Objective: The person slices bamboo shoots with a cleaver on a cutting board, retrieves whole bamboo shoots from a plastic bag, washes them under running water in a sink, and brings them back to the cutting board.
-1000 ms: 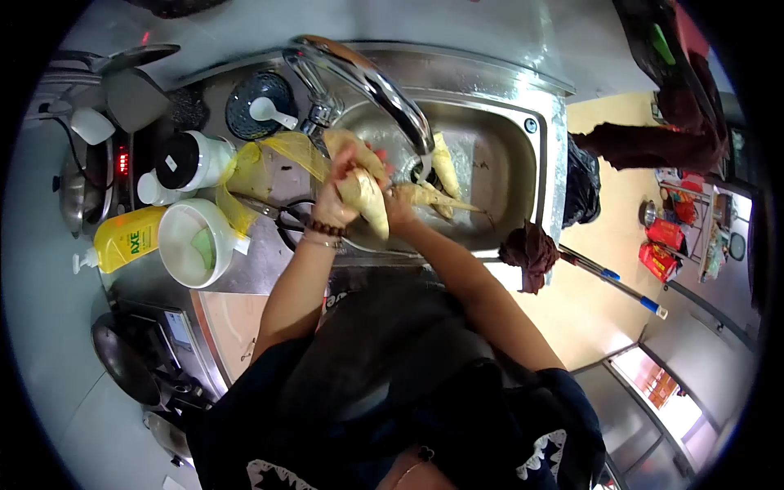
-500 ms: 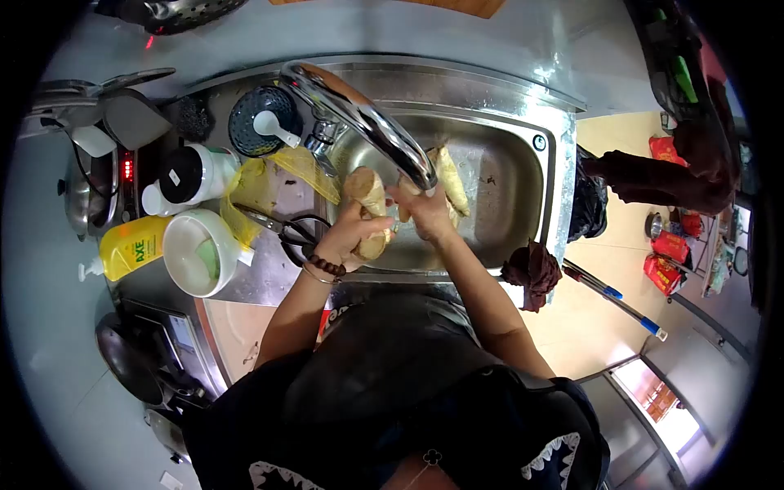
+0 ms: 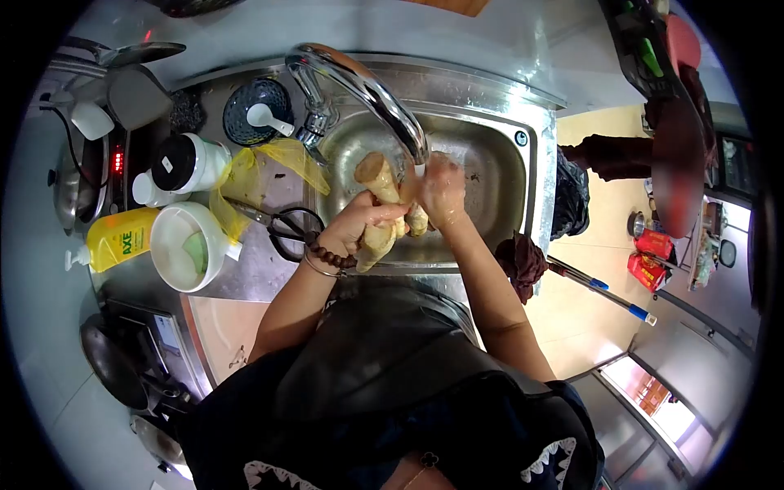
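Note:
Over the steel sink [image 3: 496, 214], my left hand [image 3: 353, 222] is closed around a pale, tapered vegetable that looks like a peeled bamboo shoot [image 3: 375, 174]. Its round cut end points up, and pale tapered pieces show below the fingers. My right hand [image 3: 442, 194] is curled and slightly blurred, directly under the tap spout [image 3: 418, 151]. What its fingers hold, if anything, is hidden. Another pale shoot [image 3: 418, 220] shows between the hands, touching or close to the right one. A beaded bracelet circles my left wrist.
Left of the sink lie black-handled scissors [image 3: 296, 233] and a yellow mesh bag [image 3: 269, 175]. Beyond them stand a white bowl [image 3: 186, 247], a yellow soap bottle [image 3: 122, 239] and a black-lidded jar [image 3: 189, 163]. A dark bowl [image 3: 245, 110] holds a white spoon. A dark cloth [image 3: 523, 263] hangs at the right edge.
My right hand has curled up under the spout and now covers the shoots seen to its right before. The left hand keeps its hold, with the shoot turned slightly. The whole view has shifted a little.

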### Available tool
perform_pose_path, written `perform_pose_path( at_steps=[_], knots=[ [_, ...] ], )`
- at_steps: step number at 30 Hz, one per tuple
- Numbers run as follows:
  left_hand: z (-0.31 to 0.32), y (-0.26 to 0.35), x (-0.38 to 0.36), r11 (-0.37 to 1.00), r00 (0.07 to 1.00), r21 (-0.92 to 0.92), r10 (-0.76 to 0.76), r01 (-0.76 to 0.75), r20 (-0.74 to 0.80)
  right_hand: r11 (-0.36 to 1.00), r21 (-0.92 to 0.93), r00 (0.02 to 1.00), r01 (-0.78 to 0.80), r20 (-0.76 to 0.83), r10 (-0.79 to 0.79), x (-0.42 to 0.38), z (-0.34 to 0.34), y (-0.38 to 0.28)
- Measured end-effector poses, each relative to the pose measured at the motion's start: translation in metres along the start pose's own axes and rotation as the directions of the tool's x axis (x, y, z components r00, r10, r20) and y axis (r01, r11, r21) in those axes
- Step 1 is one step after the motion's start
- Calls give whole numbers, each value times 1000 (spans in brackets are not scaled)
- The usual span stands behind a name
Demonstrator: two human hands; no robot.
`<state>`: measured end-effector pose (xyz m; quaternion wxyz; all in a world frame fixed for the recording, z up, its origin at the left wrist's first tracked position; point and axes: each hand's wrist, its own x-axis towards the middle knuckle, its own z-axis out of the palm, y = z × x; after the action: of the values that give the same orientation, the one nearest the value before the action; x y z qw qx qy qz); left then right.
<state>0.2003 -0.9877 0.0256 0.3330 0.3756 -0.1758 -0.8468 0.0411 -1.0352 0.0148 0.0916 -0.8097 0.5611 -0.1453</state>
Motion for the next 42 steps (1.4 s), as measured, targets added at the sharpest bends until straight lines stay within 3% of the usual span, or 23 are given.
perform_pose_path(
  at_steps=[1,2,3,5,6,8,10,12,15,17,21,25,27,30,31,32,34,36,38,39,40,41,42],
  knots=[
    [5,3,-3,998,1000,59,2,0,-31,1000,-3,1000,1,-1,-1,7,-14,-3],
    [7,5,-5,993,998,118,5,3,-62,866,347,928,-359,228,293,17,-31,-6],
    [2,0,-3,993,998,117,5,2,-59,502,538,735,-678,522,434,23,-41,-9],
    [-13,-10,8,778,937,609,312,-157,-158,618,592,852,-518,419,313,7,-28,-6],
    [-12,-9,8,777,936,608,316,-161,-155,705,623,934,-338,312,172,-1,-20,-4],
    [-8,-7,5,502,776,800,627,-328,-75,714,597,924,-366,322,205,-8,-8,-10],
    [-7,-10,6,391,721,848,693,-358,-15,727,651,972,-220,88,216,-9,-5,-18],
    [-8,-14,7,273,663,885,747,-376,51,757,566,943,-327,140,303,-10,1,-21],
    [-8,-19,5,129,535,896,834,-424,133,345,732,765,-587,363,532,-6,14,-10],
    [-6,-16,0,190,535,862,838,-470,107,-238,755,736,-610,652,183,-2,-5,2],
    [-17,-19,2,267,561,850,827,-455,41,-264,769,767,-583,627,135,-3,-32,-21],
    [-21,-20,4,263,604,838,791,-479,97,38,760,755,-649,638,149,-5,-33,-22],
    [-21,-18,6,272,678,846,723,-459,136,467,698,839,-543,480,257,-1,-28,-26],
    [-18,-6,8,380,745,791,653,-479,137,662,653,921,-369,351,167,9,-4,-2],
    [-19,-3,12,601,863,690,500,-404,70,709,600,909,-370,391,144,22,-36,-16],
    [-20,0,14,780,947,558,319,-283,35,652,687,941,-321,308,139,21,-16,-3],
    [-17,9,17,811,954,517,296,-274,40,197,747,770,-635,589,247,27,-18,6],
    [-16,16,22,980,984,93,175,-178,44,40,830,808,-556,529,259,15,7,20],
    [-25,14,26,992,992,27,125,-126,37,-110,885,840,-453,465,278,-12,64,45],
    [-33,9,29,990,995,-96,104,-103,6,498,814,950,-300,208,232,-35,109,63],
    [-40,8,33,974,997,-213,78,-81,-22,909,416,999,-38,13,35,-44,132,72],
    [-43,3,26,949,992,-291,127,-123,-5,906,420,999,-42,10,41,-53,131,69],
    [-46,-1,23,952,993,-283,121,-118,-6,984,88,969,155,182,-169,-71,126,62]
  ],
)
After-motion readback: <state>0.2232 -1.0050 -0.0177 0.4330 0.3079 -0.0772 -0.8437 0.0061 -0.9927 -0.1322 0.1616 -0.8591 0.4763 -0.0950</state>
